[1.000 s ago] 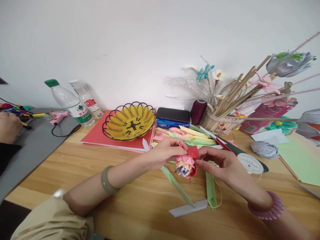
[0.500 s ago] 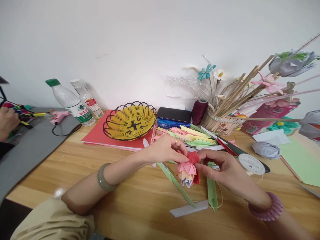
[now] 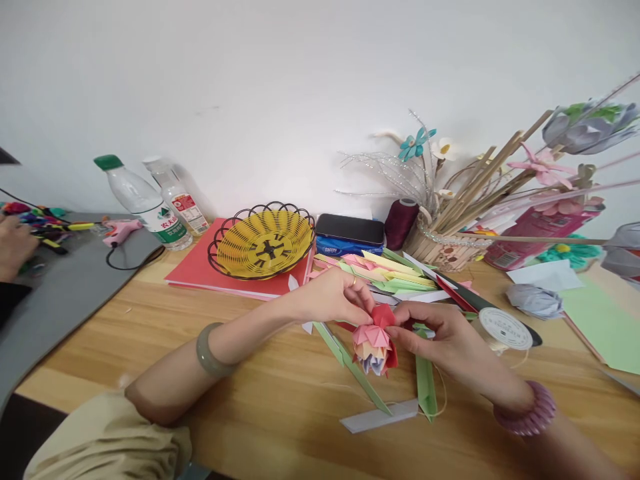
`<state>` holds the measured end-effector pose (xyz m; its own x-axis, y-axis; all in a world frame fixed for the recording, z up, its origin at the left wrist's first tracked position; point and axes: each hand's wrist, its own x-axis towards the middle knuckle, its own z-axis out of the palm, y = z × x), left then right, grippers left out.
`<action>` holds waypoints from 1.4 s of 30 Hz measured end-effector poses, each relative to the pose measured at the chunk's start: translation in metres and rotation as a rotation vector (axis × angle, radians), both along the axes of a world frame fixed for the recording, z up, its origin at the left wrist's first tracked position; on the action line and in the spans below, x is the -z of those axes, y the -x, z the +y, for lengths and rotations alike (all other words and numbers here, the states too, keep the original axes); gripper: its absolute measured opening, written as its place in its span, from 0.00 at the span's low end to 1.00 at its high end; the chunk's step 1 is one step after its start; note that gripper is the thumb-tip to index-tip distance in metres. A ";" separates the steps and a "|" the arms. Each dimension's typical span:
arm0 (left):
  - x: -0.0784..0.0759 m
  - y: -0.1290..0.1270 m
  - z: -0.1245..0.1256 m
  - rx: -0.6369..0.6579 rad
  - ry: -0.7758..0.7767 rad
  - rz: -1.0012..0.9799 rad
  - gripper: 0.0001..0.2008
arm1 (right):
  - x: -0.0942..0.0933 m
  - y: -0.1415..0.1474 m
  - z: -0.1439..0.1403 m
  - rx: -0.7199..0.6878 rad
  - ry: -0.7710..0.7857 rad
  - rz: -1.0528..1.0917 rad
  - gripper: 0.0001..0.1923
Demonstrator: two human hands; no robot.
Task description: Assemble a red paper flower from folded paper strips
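Between my hands is a folded paper flower (image 3: 373,341) with red, pink, peach and pale purple layers, its purple tips facing down toward me. My left hand (image 3: 337,297) pinches the red paper at its upper left. From the right, my right hand (image 3: 435,333) grips the red paper with thumb and forefinger. The flower is held just over the wooden table. Under and beside it lie green folded strips (image 3: 425,383), a pale grey strip (image 3: 379,417) and a thin string. Fingertips hide part of the red layer.
A yellow basket (image 3: 263,243) sits on red paper (image 3: 190,273). Behind my hands lie folded paper strips (image 3: 385,270), a phone (image 3: 350,229) and a thread spool (image 3: 505,330). Two bottles (image 3: 145,203) stand back left. At far left is another person's hand (image 3: 15,247).
My right hand has shifted slightly left against the flower, and the red paper at the top stands a little more upright. My left hand keeps nearly the same place.
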<state>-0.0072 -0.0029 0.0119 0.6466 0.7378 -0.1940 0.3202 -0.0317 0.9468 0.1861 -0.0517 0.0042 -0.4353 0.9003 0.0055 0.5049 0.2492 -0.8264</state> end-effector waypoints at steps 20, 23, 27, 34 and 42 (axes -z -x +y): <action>-0.007 0.003 -0.001 0.010 0.090 0.067 0.04 | 0.001 0.000 0.000 -0.029 0.048 0.000 0.14; -0.006 0.002 -0.002 -0.015 0.063 0.078 0.03 | 0.001 0.001 0.001 -0.014 0.047 0.000 0.14; -0.004 -0.001 -0.006 -0.075 -0.019 0.103 0.04 | 0.002 0.002 0.001 0.003 0.045 0.001 0.14; 0.007 -0.006 -0.014 -0.148 -0.090 0.100 0.04 | 0.003 0.007 0.000 0.055 0.019 -0.033 0.11; 0.009 -0.005 -0.007 -0.090 0.008 0.083 0.08 | 0.006 0.010 -0.001 0.087 -0.014 -0.076 0.13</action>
<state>-0.0020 -0.0099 0.0028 0.5591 0.7904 -0.2505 0.3991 0.0083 0.9169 0.1760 -0.0523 -0.0014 -0.3554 0.9347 -0.0118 0.5859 0.2129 -0.7819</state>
